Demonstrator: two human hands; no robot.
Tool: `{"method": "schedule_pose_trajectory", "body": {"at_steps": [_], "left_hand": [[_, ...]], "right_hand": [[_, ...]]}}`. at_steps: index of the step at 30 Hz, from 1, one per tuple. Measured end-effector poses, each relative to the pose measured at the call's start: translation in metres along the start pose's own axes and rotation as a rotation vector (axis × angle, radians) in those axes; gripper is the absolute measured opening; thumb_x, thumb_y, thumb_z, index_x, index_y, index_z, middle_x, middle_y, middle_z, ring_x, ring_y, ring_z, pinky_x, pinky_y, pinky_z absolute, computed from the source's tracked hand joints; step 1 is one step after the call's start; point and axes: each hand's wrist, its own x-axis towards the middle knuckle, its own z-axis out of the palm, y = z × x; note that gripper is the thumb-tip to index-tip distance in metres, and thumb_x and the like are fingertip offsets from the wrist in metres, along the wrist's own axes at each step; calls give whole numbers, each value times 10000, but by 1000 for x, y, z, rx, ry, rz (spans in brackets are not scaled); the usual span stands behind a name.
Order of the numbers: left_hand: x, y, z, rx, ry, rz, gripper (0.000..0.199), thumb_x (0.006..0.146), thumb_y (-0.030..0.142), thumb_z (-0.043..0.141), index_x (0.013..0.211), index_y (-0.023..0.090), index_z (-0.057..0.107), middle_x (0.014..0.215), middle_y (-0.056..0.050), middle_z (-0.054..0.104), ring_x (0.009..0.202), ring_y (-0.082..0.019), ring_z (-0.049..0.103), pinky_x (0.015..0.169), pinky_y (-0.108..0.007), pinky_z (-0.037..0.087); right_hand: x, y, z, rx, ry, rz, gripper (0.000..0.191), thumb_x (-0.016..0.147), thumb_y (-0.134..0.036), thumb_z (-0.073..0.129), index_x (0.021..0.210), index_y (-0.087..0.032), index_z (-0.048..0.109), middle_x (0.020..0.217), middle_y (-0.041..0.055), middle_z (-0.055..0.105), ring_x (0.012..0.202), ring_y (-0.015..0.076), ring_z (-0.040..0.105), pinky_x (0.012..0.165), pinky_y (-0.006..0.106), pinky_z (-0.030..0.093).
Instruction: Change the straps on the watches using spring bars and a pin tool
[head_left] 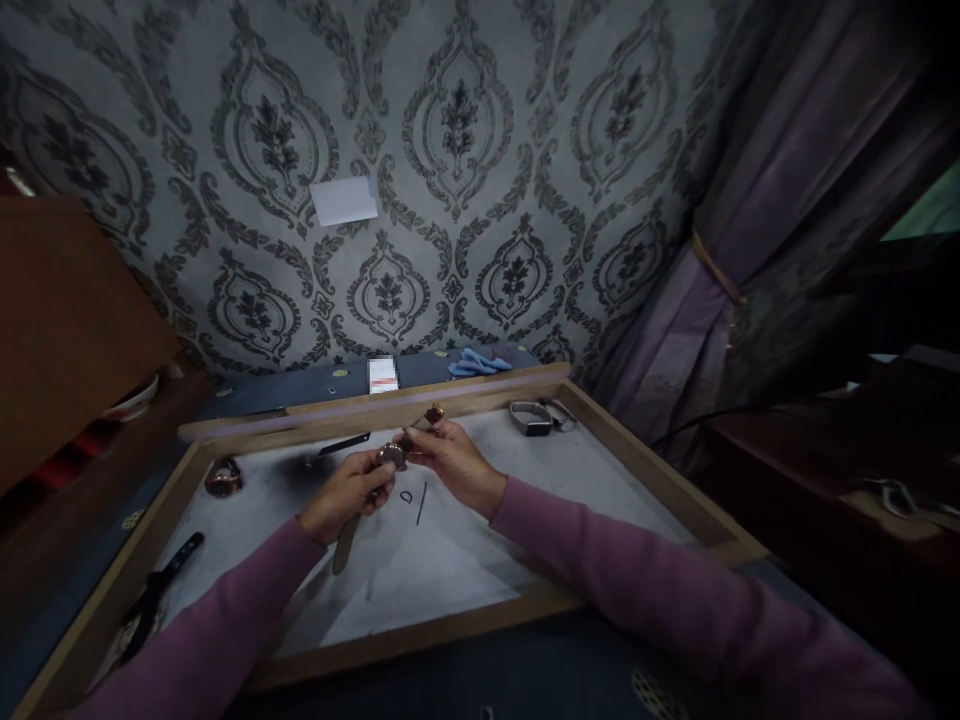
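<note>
A wristwatch (391, 455) with a round face and a light rim is held between my two hands, above a wooden-framed tray (637, 440) with a white base. My left hand (352, 492) is closed on the watch case, thumb at its edge, and a strap end hangs below it. With closed fingers my right hand (457, 462) grips the strap on the other side, and its buckle end sticks up past the fingers. Beneath the hands, a dark pen-like tool (345, 443) and small dark marks or parts (406, 496) show on the white base.
Other watches lie in the tray: a brown one (223, 478) and a black-strapped one (161, 585) at left, a grey-banded one (531, 418) at back right. A phone (382, 375) and blue cloth (478, 363) sit behind. A brown box (75, 320) stands left; a tied curtain (682, 330) hangs right.
</note>
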Motion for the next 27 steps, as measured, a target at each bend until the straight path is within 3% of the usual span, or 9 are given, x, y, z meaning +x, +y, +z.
{"method": "schedule_pose_trajectory", "body": {"at_steps": [6,10,14,18,22,27], "left_hand": [[0,2,-8,17,-54,58,441,684,522,712,800,150,507,560,90,387,419,-27,279,407,-169,167],[-1,3,-17,-94,-143,48,456,676,509,750,831,136,538,529,98,366,409,-23,263,397,-159,189],[-4,6,-22,-289,-194,30,408,766,514,679,874,135,576,566,32,512,438,-66,423,426,-184,356],[-7,8,-27,-452,-286,-29,416,866,499,555,1000,111,623,765,-92,669,669,-176,628,570,-281,521],[-6,3,-39,-561,-376,-23,314,918,379,498,1032,126,644,917,-141,719,859,-255,681,662,-352,556],[-5,-7,-47,-556,-500,55,253,861,226,563,1089,142,634,957,-126,720,903,-275,686,671,-350,549]], "right_hand": [[0,-4,0,-35,32,29,271,601,-314,841,754,-142,697,767,14,716,707,116,636,625,214,466],[0,-5,1,-15,39,54,282,563,-280,862,749,-140,705,743,5,707,673,107,632,632,217,496],[0,-6,2,36,50,60,301,549,-265,869,766,-156,692,785,-2,707,737,120,653,714,249,537],[-1,-9,2,73,72,49,293,549,-264,871,745,-159,680,761,-13,697,717,104,647,688,222,542],[-3,-13,6,98,70,45,293,557,-263,869,754,-159,679,764,-8,699,715,100,649,670,204,542],[-4,-18,10,125,68,33,298,561,-265,871,769,-167,682,795,-10,709,731,97,653,685,199,540]]}}
